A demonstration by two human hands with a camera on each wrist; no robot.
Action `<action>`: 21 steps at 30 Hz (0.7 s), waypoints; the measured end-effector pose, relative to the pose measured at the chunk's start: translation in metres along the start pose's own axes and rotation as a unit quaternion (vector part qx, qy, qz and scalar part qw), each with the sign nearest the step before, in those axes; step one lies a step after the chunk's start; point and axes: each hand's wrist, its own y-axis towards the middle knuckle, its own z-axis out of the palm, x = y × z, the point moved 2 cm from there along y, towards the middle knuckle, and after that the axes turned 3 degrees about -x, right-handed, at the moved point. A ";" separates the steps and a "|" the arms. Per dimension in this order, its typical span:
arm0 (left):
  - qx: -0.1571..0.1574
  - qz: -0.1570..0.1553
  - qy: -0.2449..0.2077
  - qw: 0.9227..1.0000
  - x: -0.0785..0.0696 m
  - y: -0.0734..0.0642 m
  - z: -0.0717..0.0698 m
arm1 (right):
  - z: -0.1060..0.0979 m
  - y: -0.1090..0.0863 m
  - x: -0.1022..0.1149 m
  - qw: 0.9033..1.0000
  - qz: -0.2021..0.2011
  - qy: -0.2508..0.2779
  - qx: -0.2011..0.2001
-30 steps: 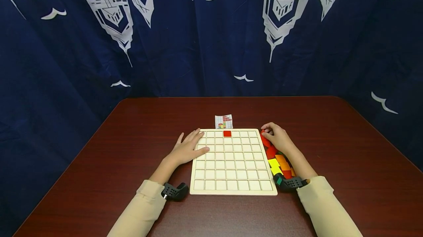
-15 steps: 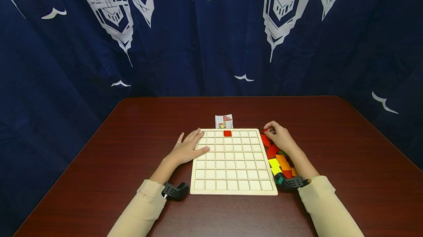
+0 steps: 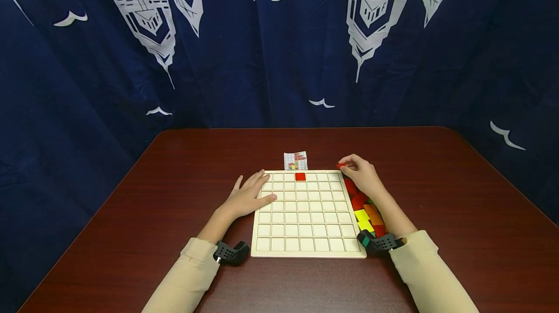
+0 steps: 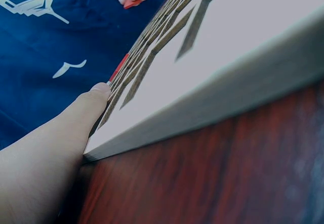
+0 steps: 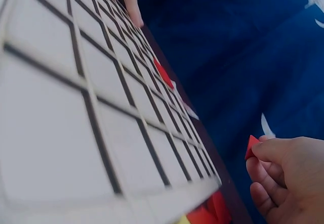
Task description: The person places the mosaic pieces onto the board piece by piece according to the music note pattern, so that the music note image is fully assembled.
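Note:
A pale wooden board (image 3: 307,254) with a grid of square recesses lies in the middle of the table. In its far row sits one red square tile (image 3: 300,176). My left hand (image 3: 248,197) rests on the board's left edge, fingers straight and spread, thumb over the grid. Beyond the far right corner, my right hand (image 3: 361,175) pinches a small red triangular tile (image 5: 251,146) between thumb and fingers, clear of the board in the right wrist view.
Along the board's right side lies a pile of red, yellow (image 3: 362,216), orange (image 3: 373,214) and green tiles, partly under my right forearm. A small printed card (image 3: 295,160) with a coloured grid pattern lies past the far edge. A dark blue patterned curtain (image 3: 262,60) hangs behind the table.
My right hand has come up from the far end of the tile pile and moved left to the board's far corner, carrying the red triangular tile. The left hand stays put.

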 end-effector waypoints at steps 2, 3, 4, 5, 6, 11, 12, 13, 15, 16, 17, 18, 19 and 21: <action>0.001 -0.002 0.001 1.000 0.000 0.000 0.000 | 0.005 0.000 0.005 1.000 0.002 0.010 0.004; 0.000 -0.002 0.002 1.000 0.000 0.000 0.000 | 0.007 -0.001 0.008 1.000 0.003 0.014 0.005; 0.000 -0.002 0.003 1.000 0.000 0.000 0.000 | 0.010 -0.001 0.011 1.000 0.004 0.019 0.007; 0.000 -0.002 0.003 1.000 0.000 0.000 0.000 | 0.013 -0.002 0.014 1.000 0.005 0.024 0.008; -0.001 -0.002 0.004 1.000 0.000 0.000 0.000 | 0.016 -0.002 0.016 1.000 0.006 0.029 0.009; -0.002 0.002 0.003 1.000 0.000 0.000 0.000 | 0.032 -0.004 0.027 0.998 0.020 0.057 0.016; -0.002 0.002 0.003 1.000 0.000 0.000 0.000 | 0.035 -0.004 0.028 0.998 0.025 0.061 0.016; -0.001 0.003 0.000 1.000 0.000 0.000 0.000 | 0.038 -0.004 0.029 0.997 0.030 0.065 0.015; 0.000 0.004 -0.003 1.000 0.000 -0.001 0.000 | 0.043 -0.004 0.030 0.997 0.037 0.069 0.012; 0.001 0.004 -0.004 1.000 0.000 -0.001 0.000 | 0.045 -0.003 0.030 0.996 0.041 0.074 0.010; 0.001 0.004 -0.004 1.000 -0.001 -0.001 -0.001 | 0.047 -0.003 0.030 0.996 0.045 0.077 0.008; 0.001 0.004 -0.004 1.000 -0.001 -0.001 -0.001 | 0.049 -0.003 0.030 0.996 0.048 0.080 0.007; 0.002 0.005 -0.004 1.000 -0.001 -0.001 -0.001 | 0.051 -0.003 0.030 0.995 0.050 0.082 0.005; 0.005 0.005 -0.004 1.000 -0.001 -0.001 -0.001 | 0.054 -0.003 0.030 0.995 0.052 0.083 0.004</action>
